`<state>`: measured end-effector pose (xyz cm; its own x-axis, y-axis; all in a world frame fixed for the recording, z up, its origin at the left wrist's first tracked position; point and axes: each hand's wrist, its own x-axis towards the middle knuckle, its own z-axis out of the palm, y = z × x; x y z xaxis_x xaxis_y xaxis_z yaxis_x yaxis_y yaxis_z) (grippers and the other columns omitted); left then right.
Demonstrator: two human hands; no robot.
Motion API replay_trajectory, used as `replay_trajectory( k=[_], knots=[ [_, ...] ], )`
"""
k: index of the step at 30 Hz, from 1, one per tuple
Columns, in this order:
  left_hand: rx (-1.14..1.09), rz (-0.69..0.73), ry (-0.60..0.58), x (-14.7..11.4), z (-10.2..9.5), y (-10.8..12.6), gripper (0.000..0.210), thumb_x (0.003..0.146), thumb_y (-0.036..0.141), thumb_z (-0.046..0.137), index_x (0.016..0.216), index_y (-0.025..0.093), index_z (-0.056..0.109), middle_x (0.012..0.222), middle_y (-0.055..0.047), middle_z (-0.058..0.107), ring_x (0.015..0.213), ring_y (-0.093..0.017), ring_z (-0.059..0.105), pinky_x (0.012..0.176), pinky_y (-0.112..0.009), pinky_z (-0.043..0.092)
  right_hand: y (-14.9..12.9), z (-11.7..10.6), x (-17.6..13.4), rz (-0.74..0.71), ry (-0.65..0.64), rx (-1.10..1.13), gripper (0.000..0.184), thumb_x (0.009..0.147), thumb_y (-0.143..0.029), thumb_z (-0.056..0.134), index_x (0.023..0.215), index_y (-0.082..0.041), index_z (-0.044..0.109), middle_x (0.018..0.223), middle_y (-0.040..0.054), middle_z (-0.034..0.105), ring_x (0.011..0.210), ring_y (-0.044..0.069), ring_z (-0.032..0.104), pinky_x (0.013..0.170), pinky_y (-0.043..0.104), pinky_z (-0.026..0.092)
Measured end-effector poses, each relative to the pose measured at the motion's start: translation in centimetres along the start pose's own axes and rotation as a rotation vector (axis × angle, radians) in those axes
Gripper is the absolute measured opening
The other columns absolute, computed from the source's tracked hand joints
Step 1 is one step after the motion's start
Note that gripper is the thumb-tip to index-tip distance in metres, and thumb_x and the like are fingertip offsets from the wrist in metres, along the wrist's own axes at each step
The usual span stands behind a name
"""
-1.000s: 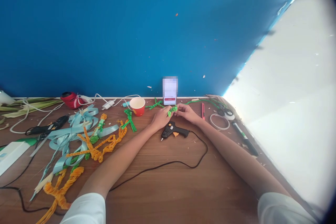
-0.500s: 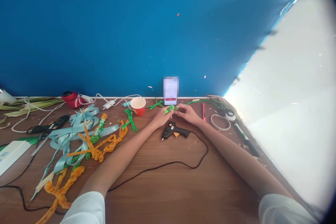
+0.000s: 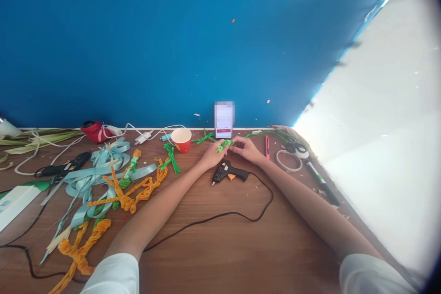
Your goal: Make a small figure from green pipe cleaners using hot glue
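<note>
My left hand (image 3: 211, 155) is closed around a small bundle of twisted green pipe cleaner (image 3: 224, 144). On its other side, my right hand (image 3: 245, 149) pinches at the bundle with thumb and fingertips; the exact contact is partly hidden. Just below both hands lies a black hot glue gun (image 3: 230, 171), its nozzle pointing to the lower left. A phone (image 3: 223, 119) with a lit screen leans on the wall right behind the hands. Left of them are a red paper cup (image 3: 181, 140) and green pipe-cleaner figures (image 3: 169, 158).
Light-blue ribbon (image 3: 103, 161) and orange pipe-cleaner shapes (image 3: 129, 197) clutter the left side. A second glue gun (image 3: 69, 165) lies behind them. At right are a pink cutter (image 3: 267, 147), a white ring (image 3: 288, 161) and a marker (image 3: 323, 183). The glue gun's black cord (image 3: 220, 215) loops across the front.
The green pipe-cleaner bundle has shifted and turned slightly between my fingers. My arms and the other things look nearly unchanged.
</note>
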<state>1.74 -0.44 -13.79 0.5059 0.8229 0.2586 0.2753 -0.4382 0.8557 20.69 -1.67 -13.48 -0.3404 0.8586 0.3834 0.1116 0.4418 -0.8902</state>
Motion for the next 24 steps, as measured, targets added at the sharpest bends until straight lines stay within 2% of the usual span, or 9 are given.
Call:
replay_trajectory(
  k=[7, 12, 19, 21, 24],
  knots=[
    [-0.175, -0.038, -0.052, 0.27, -0.03, -0.32, 0.034, 0.09, 0.05, 0.049, 0.087, 0.017, 0.055, 0.069, 0.001, 0.06, 0.06, -0.012, 0.056, 0.062, -0.024, 0.046, -0.3, -0.02, -0.08, -0.025, 0.021, -0.027, 0.012, 0.081, -0.031, 0.067, 0.084, -0.019, 0.067, 0.083, 0.0026, 0.069, 0.079, 0.017, 0.062, 0.078, 0.032, 0.049],
    [-0.174, -0.051, -0.003, 0.45, -0.22, -0.37, 0.038, 0.09, 0.053, 0.047, 0.079, 0.017, 0.053, 0.066, 0.001, 0.057, 0.06, -0.012, 0.056, 0.064, -0.025, 0.047, -0.38, 0.08, -0.15, -0.038, 0.059, -0.072, 0.014, 0.083, -0.032, 0.066, 0.089, -0.019, 0.07, 0.079, 0.002, 0.067, 0.065, 0.014, 0.056, 0.067, 0.03, 0.046],
    [-0.114, -0.076, 0.068, 0.53, -0.41, -0.55, 0.039, 0.091, 0.053, 0.044, 0.079, 0.017, 0.055, 0.061, 0.002, 0.054, 0.056, -0.012, 0.053, 0.061, -0.026, 0.044, -0.38, 0.08, -0.29, -0.154, 0.08, -0.201, 0.019, 0.088, -0.03, 0.059, 0.096, -0.024, 0.075, 0.093, 0.0059, 0.07, 0.086, 0.019, 0.063, 0.079, 0.034, 0.047],
    [-0.107, -0.077, 0.078, 0.47, -0.41, -0.39, 0.038, 0.091, 0.052, 0.044, 0.081, 0.017, 0.055, 0.061, 0.003, 0.054, 0.056, -0.012, 0.053, 0.06, -0.026, 0.043, -0.3, 0.15, -0.26, -0.099, 0.101, -0.192, 0.019, 0.087, -0.033, 0.06, 0.094, -0.023, 0.074, 0.092, 0.0056, 0.07, 0.083, 0.019, 0.062, 0.077, 0.034, 0.047],
    [-0.049, -0.051, 0.069, 0.15, -0.29, 0.17, 0.03, 0.093, 0.046, 0.044, 0.087, 0.018, 0.055, 0.064, 0.002, 0.055, 0.06, -0.013, 0.054, 0.063, -0.026, 0.042, -0.3, 0.19, -0.14, 0.034, 0.124, -0.132, 0.023, 0.085, -0.04, 0.062, 0.093, -0.021, 0.071, 0.082, 0.0035, 0.068, 0.066, 0.016, 0.057, 0.065, 0.031, 0.046]
  ],
)
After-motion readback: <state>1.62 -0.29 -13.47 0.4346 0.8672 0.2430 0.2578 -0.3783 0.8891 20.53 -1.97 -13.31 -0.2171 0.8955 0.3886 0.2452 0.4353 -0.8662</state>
